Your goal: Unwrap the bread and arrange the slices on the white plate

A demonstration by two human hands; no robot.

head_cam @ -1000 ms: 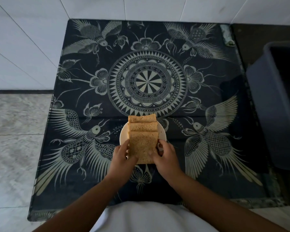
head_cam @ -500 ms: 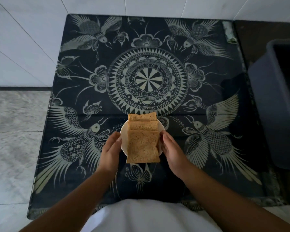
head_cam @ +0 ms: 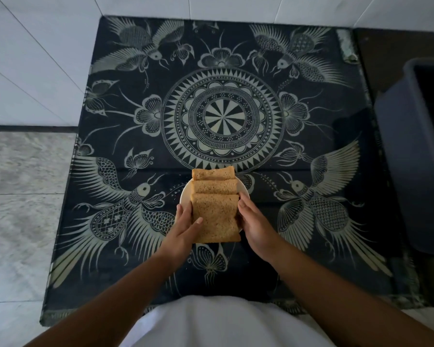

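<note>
counter: the dark counter with its pale bird-and-mandala pattern fills the view; a grey bin stands at 3 o'clock.
white plate: the white plate sits just toward 6 o'clock of the mandala, mostly covered.
bread slices: three brown bread slices overlap in a row from 12 to 6 o'clock, the nearest overhanging the plate's rim; no wrapper shows.
change: half a second ago both hands stood slightly off the stack; now they close in on the nearest slice.
left hand: the left hand has its thumb on the slice's top, its grip loose at the 9 o'clock edge.
right hand: the right hand cups the 3 o'clock edge, grip half-curled.
meaning: arranging looks nearly done; this seems a final straightening.
</note>
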